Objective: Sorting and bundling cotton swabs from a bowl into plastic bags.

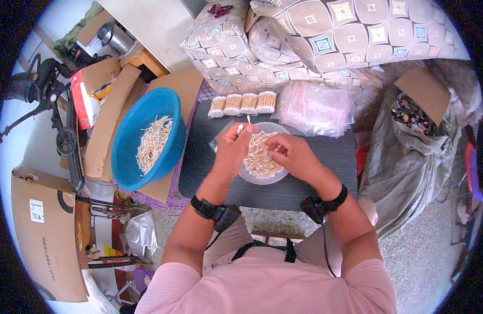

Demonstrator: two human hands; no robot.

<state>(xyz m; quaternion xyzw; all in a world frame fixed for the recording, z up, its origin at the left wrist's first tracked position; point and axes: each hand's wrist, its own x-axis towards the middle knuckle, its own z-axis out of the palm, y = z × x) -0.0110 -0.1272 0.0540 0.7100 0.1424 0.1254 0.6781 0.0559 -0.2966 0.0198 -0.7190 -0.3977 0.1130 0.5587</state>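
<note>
A pale, translucent bowl (263, 181) stands on the dark table in front of me, heaped with loose cotton swabs (259, 159). My left hand (232, 152) is closed over the bowl's left edge, with cotton swabs (248, 120) in its grip. Their white tips poke out above the thumb and fingers. Over the right part of the heap, my right hand (295, 155) is curled, its thumb and fingertips drawn together close to the swabs. What those fingertips hold, if anything, I cannot make out. Part of the heap is hidden beneath both hands.
Several bundles of swabs (241, 104) line the table's (320, 172) far side, beside a pile of clear plastic bags (315, 107). Left of the table, a blue basin (170, 152) holds more loose swabs on cardboard. A patterned sofa (351, 36) is behind; grey cloth (409, 167) lies right.
</note>
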